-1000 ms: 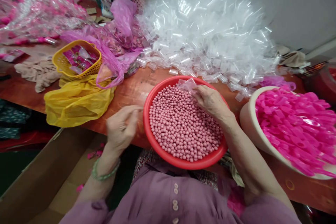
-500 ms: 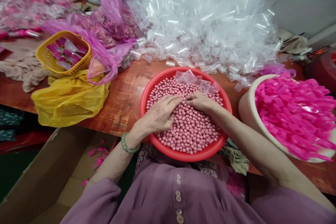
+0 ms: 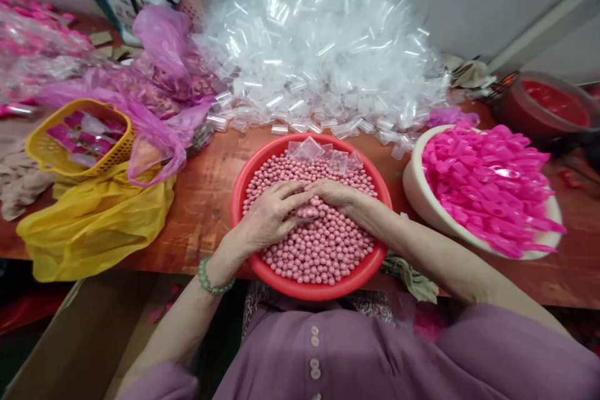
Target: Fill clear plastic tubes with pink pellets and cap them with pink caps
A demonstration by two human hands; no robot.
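A red plastic basin (image 3: 312, 292) full of round pink beads (image 3: 319, 253) stands at the table's front edge. My left hand (image 3: 272, 212) is curved into the beads, with some gathered between its thumb and fingers. From the right, my right hand (image 3: 332, 194) cups the same heap, its fingers meeting those of the left. Beads hide part of the fingertips of both hands. Clear flat plastic pieces (image 3: 310, 149) lie on the beads along the basin's far side.
Behind the basin rises a big pile of clear plastic tubes (image 3: 319, 56). A white tub (image 3: 415, 184) of bright pink plastic parts (image 3: 487, 190) stands to the right. On the left are a yellow basket (image 3: 40, 156), a yellow bag (image 3: 98, 219) and a purple bag (image 3: 164, 37).
My hands have come together and now cup beads between them; before, they lay apart among the beads. The camera view has shifted, so the table things appear further left and lower.
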